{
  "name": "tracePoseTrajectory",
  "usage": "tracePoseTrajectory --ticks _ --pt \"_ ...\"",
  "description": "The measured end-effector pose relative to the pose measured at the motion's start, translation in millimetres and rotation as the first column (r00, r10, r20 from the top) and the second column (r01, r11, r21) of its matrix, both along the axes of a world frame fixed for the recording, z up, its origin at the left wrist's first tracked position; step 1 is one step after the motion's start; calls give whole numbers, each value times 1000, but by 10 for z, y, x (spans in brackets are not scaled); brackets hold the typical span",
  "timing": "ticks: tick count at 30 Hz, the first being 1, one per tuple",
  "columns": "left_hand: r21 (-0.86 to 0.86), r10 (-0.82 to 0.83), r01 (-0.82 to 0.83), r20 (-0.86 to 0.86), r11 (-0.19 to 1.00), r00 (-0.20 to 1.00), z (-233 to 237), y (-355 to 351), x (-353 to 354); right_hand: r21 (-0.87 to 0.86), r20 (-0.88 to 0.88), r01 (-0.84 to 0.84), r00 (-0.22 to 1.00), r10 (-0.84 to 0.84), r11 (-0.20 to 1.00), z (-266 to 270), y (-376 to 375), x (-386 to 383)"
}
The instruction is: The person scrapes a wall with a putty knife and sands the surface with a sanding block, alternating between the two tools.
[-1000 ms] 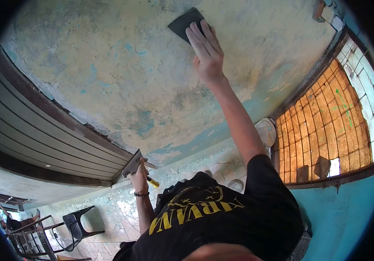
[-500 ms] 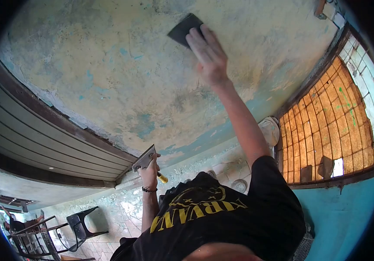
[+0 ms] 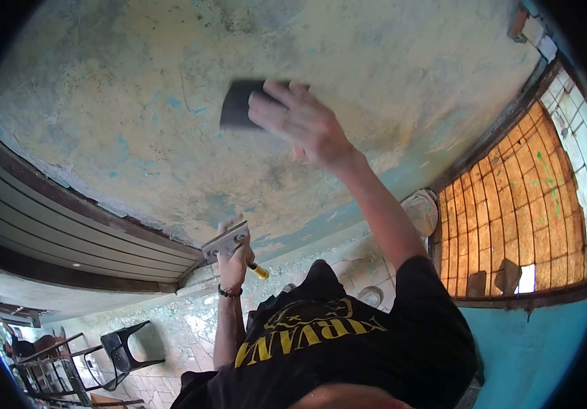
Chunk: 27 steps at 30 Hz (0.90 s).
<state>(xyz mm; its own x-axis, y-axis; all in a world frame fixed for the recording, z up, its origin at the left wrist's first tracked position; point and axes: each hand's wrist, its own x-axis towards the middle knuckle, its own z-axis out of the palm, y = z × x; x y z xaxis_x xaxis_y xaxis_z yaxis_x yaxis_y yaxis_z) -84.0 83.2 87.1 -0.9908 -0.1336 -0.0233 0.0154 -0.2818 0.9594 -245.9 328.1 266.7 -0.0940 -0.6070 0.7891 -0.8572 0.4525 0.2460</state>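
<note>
My right hand [image 3: 303, 126] presses a dark, roughly square sheet of sandpaper [image 3: 237, 105] flat against the wall, fingers laid over its right side. Motion blurs both the sheet and the fingertips. The wall [image 3: 170, 61] is patchy beige plaster with worn turquoise paint spots. Lower and to the left, my left hand [image 3: 236, 262] is closed around a scraper [image 3: 226, 241] with a wide metal head and a yellow handle end. That scraper is held near the wall's lower part; whether it touches the surface cannot be made out.
A slatted panel with a dark wooden frame [image 3: 136, 228] runs along the left. At right is a barred window [image 3: 511, 198] with an orange covering. A pale sack-like item [image 3: 421, 210] stands by the wall's foot. A black chair [image 3: 126, 346] and metal frames stand lower left, near another person [image 3: 41, 346].
My right hand has swept the sandpaper down and to the left across the wall, turning the sheet. My left hand has shifted slightly, and the scraper's head lies at a flatter angle.
</note>
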Motion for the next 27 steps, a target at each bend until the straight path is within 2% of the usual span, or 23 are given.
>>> tracePoseTrajectory --ticks 1,3,4,5,6,7,9,11,14,15,17,18,20,22,23,24,26,27 --pt "-59 -64 61 -50 996 997 187 89 -63 -178 72 -66 994 80 982 -70 46 37" --pt "-186 -184 157 -134 970 974 597 242 -211 -519 174 -155 944 281 841 -339 291 53" --pt "-294 -218 145 -233 945 948 716 314 -321 -689 106 102 994 -39 718 -558 484 52" --pt "-398 -257 116 -321 910 912 816 390 -433 -824 209 363 908 -363 435 -777 678 51" --pt "-498 -303 75 -396 864 867 929 469 -528 -857 393 503 778 -491 110 -997 873 51" --pt "-528 -303 43 -416 848 858 1098 574 -595 -856 501 425 824 -266 -296 -783 897 119" --pt "-597 -309 -19 -442 802 842 1501 833 -687 -831 478 309 821 -312 -462 -910 1227 110" --pt "-644 -297 -112 -491 757 819 1788 1063 -834 -743 599 397 753 -272 -538 -1088 1538 25" --pt "-667 -246 -265 -568 696 785 1961 1419 -1071 -842 530 411 752 -393 -349 -963 1868 -105" --pt "-719 -302 -331 -598 610 742 1955 1436 -1233 -869 486 381 777 -400 -314 -892 1943 -168" --pt "-696 -198 -393 -606 601 770 1979 1634 -1299 -919 387 311 823 -416 -241 -781 2084 -292" --pt "-684 -145 -421 -607 596 781 1991 1732 -1336 -921 389 340 815 -430 -189 -776 2114 -344" --pt "-694 -135 -520 -654 498 744 1890 1828 -1408 -920 375 383 799 -469 -83 -759 2146 -450" --pt "-707 -154 -593 -683 385 714 1782 1901 -1416 -923 213 338 848 -485 184 -699 2135 -635" --pt "-709 -118 -596 -675 377 728 1747 1952 -1402 -900 125 300 873 -471 317 -661 2112 -725" --pt "-712 -83 -598 -666 369 741 1712 2005 -1386 -882 63 265 886 -459 390 -621 2074 -802" --pt "-700 37 -574 -620 425 784 1708 2092 -1368 -837 -65 180 905 -421 517 -563 1984 -968" --pt "-695 77 -571 -603 436 794 1719 2120 -1367 -816 -61 220 887 -458 535 -631 1967 -1030"
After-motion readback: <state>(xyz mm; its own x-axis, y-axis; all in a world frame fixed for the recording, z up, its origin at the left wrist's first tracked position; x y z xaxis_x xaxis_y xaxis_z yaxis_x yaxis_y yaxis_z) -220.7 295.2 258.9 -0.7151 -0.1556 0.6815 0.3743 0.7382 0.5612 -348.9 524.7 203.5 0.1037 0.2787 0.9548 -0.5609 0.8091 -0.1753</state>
